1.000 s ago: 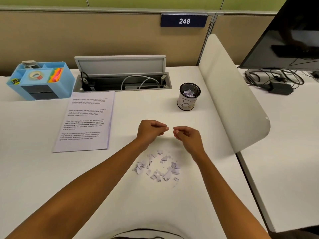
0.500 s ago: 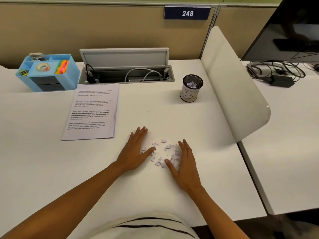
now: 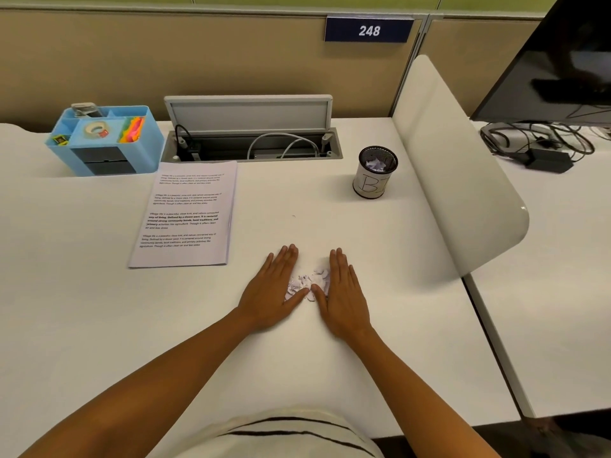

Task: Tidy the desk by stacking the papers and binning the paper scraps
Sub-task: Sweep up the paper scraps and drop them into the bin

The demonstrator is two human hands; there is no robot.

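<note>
Since half a second ago the left hand (image 3: 269, 294) and right hand (image 3: 344, 297) have slid closer, herding the paper scraps (image 3: 307, 284) into one tight heap between them on the white surface (image 3: 99, 325). In the head view both hands lie flat, fingers straight, gripping nothing, the heap well short of the mesh bin (image 3: 375, 171) and right of the stacked papers (image 3: 186, 214). The scraps look featherlight, loose and easily scattered, so cupping them from both sides seems the surest hold.
</note>
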